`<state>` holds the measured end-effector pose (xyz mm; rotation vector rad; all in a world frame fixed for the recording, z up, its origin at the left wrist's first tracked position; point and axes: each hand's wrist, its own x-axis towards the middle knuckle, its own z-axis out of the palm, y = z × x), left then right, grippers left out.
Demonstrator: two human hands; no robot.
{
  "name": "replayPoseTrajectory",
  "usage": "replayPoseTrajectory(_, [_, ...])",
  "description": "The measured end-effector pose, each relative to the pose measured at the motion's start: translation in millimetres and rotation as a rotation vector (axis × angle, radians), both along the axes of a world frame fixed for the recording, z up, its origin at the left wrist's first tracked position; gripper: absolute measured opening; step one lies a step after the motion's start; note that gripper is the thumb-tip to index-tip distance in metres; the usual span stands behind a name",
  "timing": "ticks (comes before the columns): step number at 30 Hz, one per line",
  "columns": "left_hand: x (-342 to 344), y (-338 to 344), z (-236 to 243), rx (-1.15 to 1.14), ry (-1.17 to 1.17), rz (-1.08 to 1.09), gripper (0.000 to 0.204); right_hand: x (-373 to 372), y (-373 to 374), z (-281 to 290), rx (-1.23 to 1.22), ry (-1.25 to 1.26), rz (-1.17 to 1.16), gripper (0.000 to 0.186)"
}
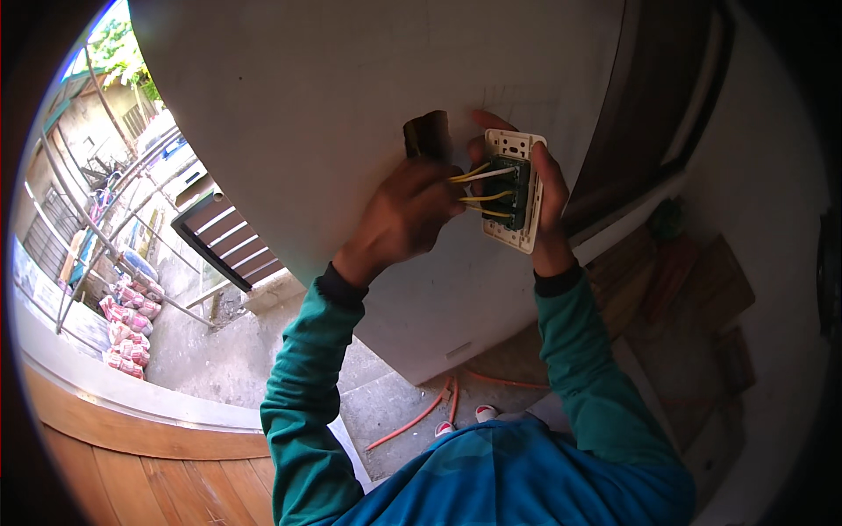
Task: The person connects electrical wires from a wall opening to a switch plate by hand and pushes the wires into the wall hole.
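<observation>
My right hand grips a white switch or outlet plate by its edge, its back turned toward me. Dark green modules sit in the plate's middle. Several yellow wires and one white wire run from the modules to my left hand, whose curled fingers close round them. Behind the left hand, a dark rectangular hole opens in the pale wall. The wires' far ends are hidden by the left hand.
An orange conduit lies on the concrete floor below. At left are a slatted gate, bamboo poles and stacked sacks. Wooden planking fills the lower left. Boards lean at the right.
</observation>
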<state>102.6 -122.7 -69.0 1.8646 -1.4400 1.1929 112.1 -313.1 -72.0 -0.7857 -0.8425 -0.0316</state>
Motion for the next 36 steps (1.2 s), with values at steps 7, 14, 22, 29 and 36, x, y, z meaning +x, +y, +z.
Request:
replayPoseTrajectory(7, [-13, 7, 31, -0.081, 0.521, -0.081, 0.012, 1, 3, 4, -0.128, -0.18, -0.117, 0.069])
replayPoseTrajectory(14, [-11, 4, 41, 0.122, 0.631, -0.021, 0.023, -2, 1, 8, -0.153, -0.298, -0.315, 0.074])
replayPoseTrajectory(22, [2, -4, 33, 0.141, 0.331, 0.004, 0.034, -1, -7, 5, -0.17, -0.315, -0.386, 0.076])
replayPoseTrajectory(29, [-10, -1, 60, 0.31, 0.447, -0.014, 0.027, 3, -19, 9, -0.13, -0.304, -0.399, 0.075])
replayPoseTrajectory(36, [-7, -1, 53, 0.44, 0.512, 0.257, 0.031, 6, -21, 8, -0.096, -0.293, -0.407, 0.065])
